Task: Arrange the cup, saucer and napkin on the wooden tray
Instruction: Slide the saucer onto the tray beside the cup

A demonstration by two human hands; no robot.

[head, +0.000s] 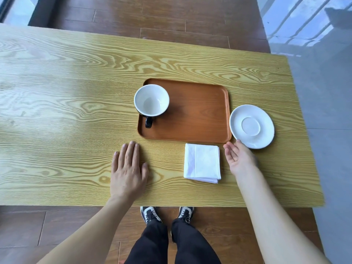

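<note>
Seemingly the saucer (251, 126) comes next: right hand (239, 159) spread at its lower-left rim, left hand (128, 169) flat, empty; lift it onto the tray (198, 111) by the cup (151, 100)

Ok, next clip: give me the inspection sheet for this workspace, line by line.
Surface: light wood-grain table, bare apart from the job's things.
Tray: wooden tray right of centre, flat on the table.
Cup: cup upright and empty on the tray's left part, dark handle towards the person.
Saucer: saucer on the table just right of the tray, not on it.
Napkin: folded white napkin on the table in front of the tray.
Clutter: nothing seen.
Hands: left hand flat on the table, palm down; right hand open, fingertips at the saucer's near rim, holding nothing.
Cables: nothing seen.
Surroundings: dark wooden floor; the person's shoes below the table edge.
</note>
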